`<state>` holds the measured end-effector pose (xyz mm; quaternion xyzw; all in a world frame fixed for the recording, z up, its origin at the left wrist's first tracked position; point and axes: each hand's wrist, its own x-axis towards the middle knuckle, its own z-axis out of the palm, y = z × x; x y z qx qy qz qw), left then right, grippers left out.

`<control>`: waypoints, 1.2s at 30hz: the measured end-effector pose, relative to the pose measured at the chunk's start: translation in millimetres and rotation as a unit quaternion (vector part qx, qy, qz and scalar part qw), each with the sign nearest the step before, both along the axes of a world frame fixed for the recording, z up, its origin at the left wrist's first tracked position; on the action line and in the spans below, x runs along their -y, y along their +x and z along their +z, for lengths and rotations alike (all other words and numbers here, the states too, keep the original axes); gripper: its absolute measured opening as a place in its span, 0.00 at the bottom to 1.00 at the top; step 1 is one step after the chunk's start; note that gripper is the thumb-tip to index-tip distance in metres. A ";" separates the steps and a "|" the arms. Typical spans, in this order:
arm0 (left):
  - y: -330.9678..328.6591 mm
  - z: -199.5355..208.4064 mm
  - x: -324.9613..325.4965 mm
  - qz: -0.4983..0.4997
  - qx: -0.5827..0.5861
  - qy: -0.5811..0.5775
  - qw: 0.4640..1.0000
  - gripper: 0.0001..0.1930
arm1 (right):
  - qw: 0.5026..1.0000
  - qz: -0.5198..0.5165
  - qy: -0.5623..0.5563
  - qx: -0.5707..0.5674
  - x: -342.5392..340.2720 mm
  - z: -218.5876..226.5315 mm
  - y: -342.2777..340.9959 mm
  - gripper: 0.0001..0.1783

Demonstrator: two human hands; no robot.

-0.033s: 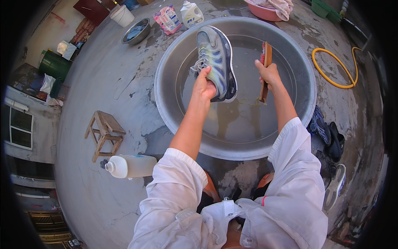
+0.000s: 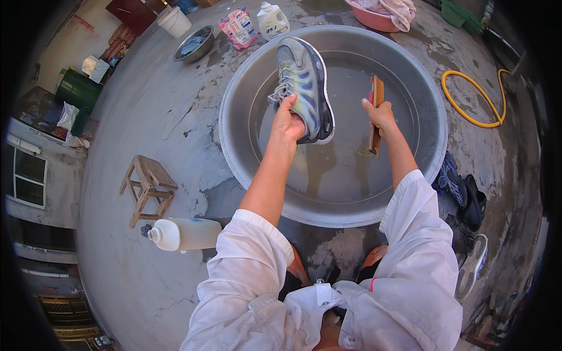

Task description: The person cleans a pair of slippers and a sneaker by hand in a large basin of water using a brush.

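My left hand [image 2: 288,123] grips a grey sneaker [image 2: 302,88] with pale laces at its heel end, toe pointing away from me and sole turned to the right. The shoe is held above a large round metal basin [image 2: 243,158] with shallow murky water. To its right, my right hand [image 2: 381,116] is closed around a wooden scrubbing brush [image 2: 378,96]. Its reddish bristles face left, toward the shoe, with a gap between them. A thin yellowish strand lies by the brush's lower end.
Left of me stand a wooden stool [image 2: 149,181] and a white bottle [image 2: 184,234] on its side. More shoes [image 2: 468,202] lie right of the basin, near a yellow hose [image 2: 468,114]. Beyond it are a detergent jug [image 2: 273,21], a pink bag [image 2: 239,28] and a pink tub [image 2: 374,19].
My right hand and the brush have moved slightly down, toward me. The left hand and sneaker stay almost in place.
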<state>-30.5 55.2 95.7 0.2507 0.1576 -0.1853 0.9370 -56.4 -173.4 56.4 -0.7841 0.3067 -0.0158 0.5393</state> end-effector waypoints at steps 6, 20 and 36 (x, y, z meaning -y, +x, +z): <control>8.8 -8.4 -30.4 0.013 0.022 0.028 0.999 0.20 | 0.939 0.155 -0.212 -0.219 -33.0 -67.7 -50.8 0.35; 11.6 -29.5 14.8 0.011 0.014 0.017 1.000 0.22 | 0.978 0.147 0.065 -0.130 -42.3 -42.5 -53.1 0.29; 21.1 -49.1 75.3 -0.017 0.121 0.008 0.993 0.12 | 0.900 0.137 -0.374 0.179 -88.1 41.4 -73.3 0.26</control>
